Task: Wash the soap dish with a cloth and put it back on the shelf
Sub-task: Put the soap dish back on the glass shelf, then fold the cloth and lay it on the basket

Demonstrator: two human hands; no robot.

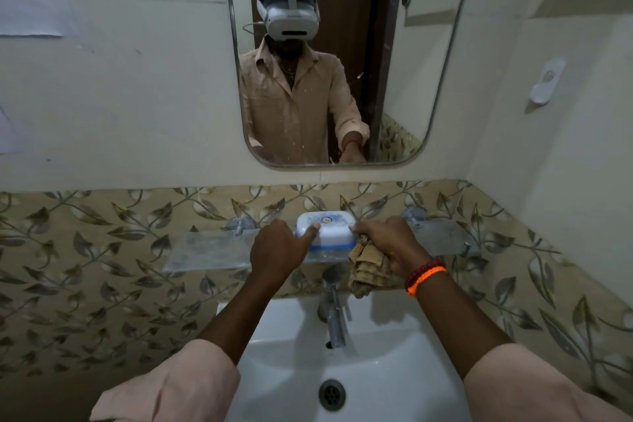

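Note:
The soap dish [327,228], a white lidded box with a blue band, rests on the glass shelf [209,248] above the basin. My left hand [279,247] grips its left end, thumb lying across the lid. My right hand [387,241] touches the dish's right end with its fingertips while clutching a crumpled tan cloth [364,271], which hangs down below the shelf edge. Both forearms reach up over the sink.
A white basin [376,370] with a metal tap [332,312] and a drain [331,394] lies below the shelf. A mirror [411,96] hangs on the wall above. Metal shelf brackets [238,226] sit left and right. A white wall holder [546,80] is at the right.

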